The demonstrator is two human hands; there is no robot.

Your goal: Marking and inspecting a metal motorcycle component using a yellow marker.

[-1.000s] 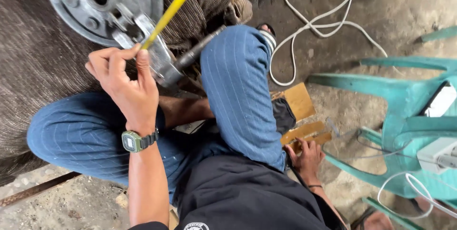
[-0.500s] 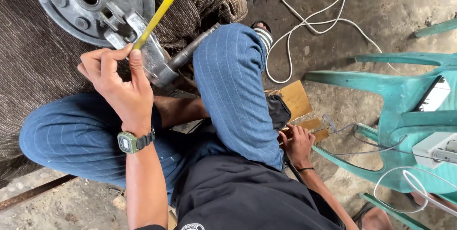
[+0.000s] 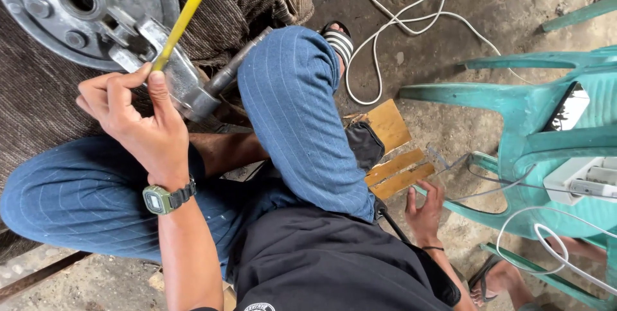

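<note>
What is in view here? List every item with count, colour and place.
round grey metal hub plate: one, grey, top left.
thin yellow rod: one, yellow, top, pinched by the left hand.
grey metal bracket with shaft: one, grey, under the rod.
white cable: one, white, on the ground, top centre.
green plastic chair: one, green, right.
low wooden stool: one, tan, under the person.
green wristwatch: one, left wrist.
left hand: grips the rod.
right hand: open, beside the stool.

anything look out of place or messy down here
Yes: white cables lie in loose loops on the dirt floor, and thin wires trail off the green plastic chair near the right hand.
</note>
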